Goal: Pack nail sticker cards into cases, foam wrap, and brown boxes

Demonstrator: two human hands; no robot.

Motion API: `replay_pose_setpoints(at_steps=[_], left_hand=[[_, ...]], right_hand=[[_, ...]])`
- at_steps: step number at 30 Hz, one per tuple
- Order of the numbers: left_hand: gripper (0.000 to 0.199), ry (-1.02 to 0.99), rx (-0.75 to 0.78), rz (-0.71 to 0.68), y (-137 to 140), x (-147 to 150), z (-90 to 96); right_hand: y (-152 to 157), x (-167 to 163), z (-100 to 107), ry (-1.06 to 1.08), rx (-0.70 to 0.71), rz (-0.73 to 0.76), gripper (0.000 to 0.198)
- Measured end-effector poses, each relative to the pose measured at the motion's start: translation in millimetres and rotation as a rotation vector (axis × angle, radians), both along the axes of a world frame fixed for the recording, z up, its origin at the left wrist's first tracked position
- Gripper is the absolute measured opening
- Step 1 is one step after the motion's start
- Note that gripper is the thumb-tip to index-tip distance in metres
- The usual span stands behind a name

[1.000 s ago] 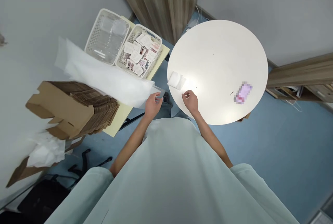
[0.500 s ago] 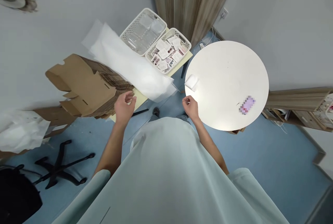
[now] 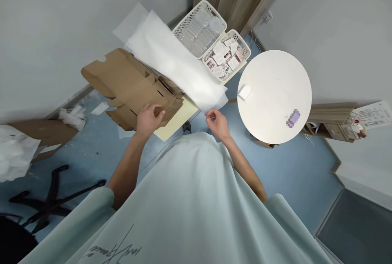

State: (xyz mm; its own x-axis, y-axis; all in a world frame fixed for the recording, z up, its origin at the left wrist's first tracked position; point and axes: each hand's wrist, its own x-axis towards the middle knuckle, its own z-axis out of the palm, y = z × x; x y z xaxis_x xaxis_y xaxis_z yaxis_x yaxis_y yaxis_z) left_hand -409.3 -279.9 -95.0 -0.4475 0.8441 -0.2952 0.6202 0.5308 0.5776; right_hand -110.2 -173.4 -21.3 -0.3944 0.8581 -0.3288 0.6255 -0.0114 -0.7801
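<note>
My left hand (image 3: 148, 121) hovers over or rests on the near part of the flat brown cardboard boxes (image 3: 131, 84); whether it touches them is unclear. Its thumb stands apart from the curled fingers, with nothing seen between them. My right hand (image 3: 218, 124) is just below the near end of the white foam sheets (image 3: 180, 63). Its fingers are loosely bent, a small gap shows by the thumb, and no object is visible in it. The sheets lie slantwise beside the boxes on a pale yellow table (image 3: 174, 121).
Behind the sheets stand a white basket of clear plastic packs (image 3: 200, 31) and a basket of printed cards (image 3: 226, 57). To the right, a round white table (image 3: 275, 88) carries a small white packet (image 3: 245, 92) and a blurred purple item (image 3: 293, 118). A chair base (image 3: 50, 200) stands lower left.
The view has turned left, bringing boxes and sheets nearer the middle. My left hand is now over the boxes, and my right hand has left the round table's edge for the sheets' near end.
</note>
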Motion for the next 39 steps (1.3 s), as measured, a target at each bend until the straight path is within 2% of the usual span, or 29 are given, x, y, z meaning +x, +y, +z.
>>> replay_pose_setpoints(at_steps=[3, 7, 10, 13, 19, 27, 30, 32, 36, 39], left_hand=[[0.032, 0.001, 0.027, -0.079, 0, -4, -2.6], [0.041, 0.018, 0.040, -0.110, 5, -7, -8.3], [0.043, 0.050, 0.043, -0.091, 9, -9, -14.1], [0.044, 0.082, 0.057, -0.139, 11, -9, -18.1], [0.040, 0.099, 0.030, -0.176, 9, -3, -15.5], [0.039, -0.011, 0.048, -0.151, 8, -3, -10.0], [0.036, -0.062, 0.102, -0.093, 7, -6, 3.3], [0.036, -0.079, 0.152, -0.051, 4, -9, 20.2], [0.040, -0.025, 0.343, 0.050, -4, -14, 69.9], [0.043, 0.021, 0.502, 0.103, -7, -15, 110.3]], right_hand=[[-7, -29, 8, -0.081, 0.029, 0.133, 0.012], [-11, -72, 13, -0.200, 0.057, 0.417, 0.027], [-14, -107, 7, -0.358, 0.107, 0.631, 0.047], [-16, -133, -6, -0.534, 0.152, 0.772, 0.058], [-15, -150, -26, -0.716, 0.121, 0.858, 0.058], [-14, -162, -27, -0.768, 0.043, 0.876, 0.049], [-13, -161, -28, -0.757, 0.025, 0.871, 0.054], [-14, -160, -30, -0.759, 0.029, 0.878, 0.062], [-18, -156, -30, -0.742, 0.027, 0.849, 0.074], [-12, -144, -15, -0.620, 0.053, 0.778, 0.064]])
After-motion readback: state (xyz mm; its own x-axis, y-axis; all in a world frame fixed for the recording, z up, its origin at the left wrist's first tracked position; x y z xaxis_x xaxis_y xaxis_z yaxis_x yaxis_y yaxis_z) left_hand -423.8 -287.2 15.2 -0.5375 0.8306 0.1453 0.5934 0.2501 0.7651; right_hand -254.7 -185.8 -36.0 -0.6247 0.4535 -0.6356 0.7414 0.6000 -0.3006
